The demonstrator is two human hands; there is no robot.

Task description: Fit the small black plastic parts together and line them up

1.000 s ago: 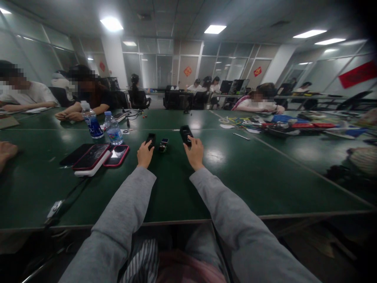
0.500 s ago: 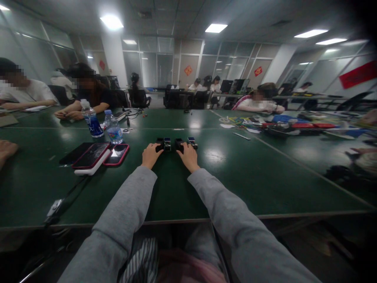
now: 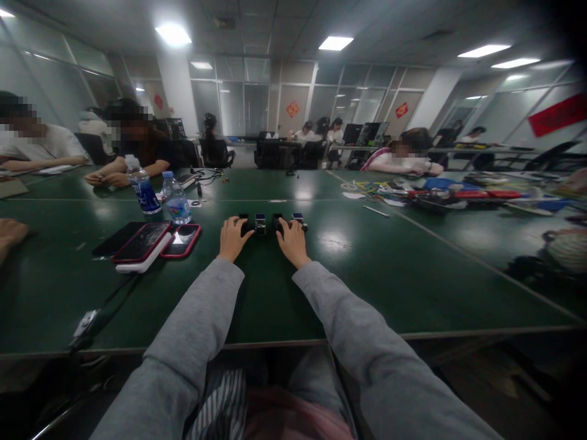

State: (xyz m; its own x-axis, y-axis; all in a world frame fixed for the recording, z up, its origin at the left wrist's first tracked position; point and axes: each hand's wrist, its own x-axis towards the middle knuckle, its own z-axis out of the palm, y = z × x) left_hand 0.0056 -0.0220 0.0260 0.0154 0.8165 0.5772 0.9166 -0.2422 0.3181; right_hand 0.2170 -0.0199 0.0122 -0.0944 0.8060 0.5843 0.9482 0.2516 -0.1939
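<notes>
My left hand (image 3: pixel 233 239) rests on the green table (image 3: pixel 275 293), its fingers curled over a small black device (image 3: pixel 244 223). My right hand (image 3: pixel 291 242) lies a little to the right, fingers closed over a second small black device (image 3: pixel 277 222). Beside each device sits a small block with a pale, shiny face, one (image 3: pixel 260 225) between my hands and one (image 3: pixel 299 220) just right of my right hand. Both devices lie flat on the table. Grey sleeves cover both my arms.
Left of my hands lie three phones (image 3: pixel 149 241), with two water bottles (image 3: pixel 177 200) behind them. A cable and plug (image 3: pixel 87 322) lie near the front left edge. Other people sit at the far left and across the room. Coloured clutter (image 3: pixel 435 195) covers the right table.
One second ago both hands held the black devices raised and apart. They came down and together, and the devices now lie side by side on the table under my fingers.
</notes>
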